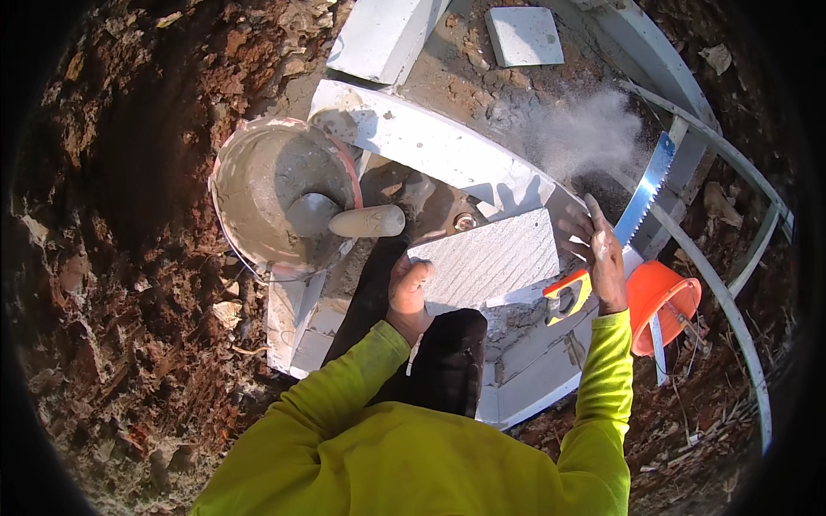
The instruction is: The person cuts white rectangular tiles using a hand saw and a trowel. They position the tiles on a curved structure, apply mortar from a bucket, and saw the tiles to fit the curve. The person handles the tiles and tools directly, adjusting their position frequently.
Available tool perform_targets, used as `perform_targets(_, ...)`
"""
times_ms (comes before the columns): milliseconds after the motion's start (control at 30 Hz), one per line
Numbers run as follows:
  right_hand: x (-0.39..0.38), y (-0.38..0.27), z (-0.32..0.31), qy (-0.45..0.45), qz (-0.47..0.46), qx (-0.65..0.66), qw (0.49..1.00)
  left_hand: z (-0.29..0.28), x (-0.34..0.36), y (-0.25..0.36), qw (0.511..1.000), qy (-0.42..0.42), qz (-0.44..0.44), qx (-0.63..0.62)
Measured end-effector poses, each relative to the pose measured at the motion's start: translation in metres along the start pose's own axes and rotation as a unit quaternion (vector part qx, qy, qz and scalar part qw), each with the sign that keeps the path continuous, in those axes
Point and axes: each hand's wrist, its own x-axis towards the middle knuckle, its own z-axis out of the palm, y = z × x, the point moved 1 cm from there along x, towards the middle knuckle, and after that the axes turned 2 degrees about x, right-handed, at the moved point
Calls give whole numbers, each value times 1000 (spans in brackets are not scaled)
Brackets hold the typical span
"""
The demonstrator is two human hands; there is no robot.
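Observation:
My left hand is closed on the left end of a pale lightweight concrete block, thumb on top. The block is tilted above my dark-trousered legs, and its upper face carries slanting ridges. My right hand is at the block's right side, fingers stretched and spread, with no grip visible. Beneath that hand passes a handsaw, its toothed blade pointing up and right. An orange and yellow handle shows by the block's right corner. Pale dust hangs beyond my right hand.
At left stands a bucket of grey mortar with a trowel in it. Pale block walls surround me. An orange bucket lies tipped at right, near curved pale strips. A loose block is farther off; rough reddish soil lies around.

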Motion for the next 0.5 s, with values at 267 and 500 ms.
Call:
perform_targets(267,4,-98,80,85,-191,-63,976,-11,43,-2,1000,-6,7,-3)
perform_targets(500,87,-133,155,50,-477,-373,795,-59,-3,18,968,48,-108,220)
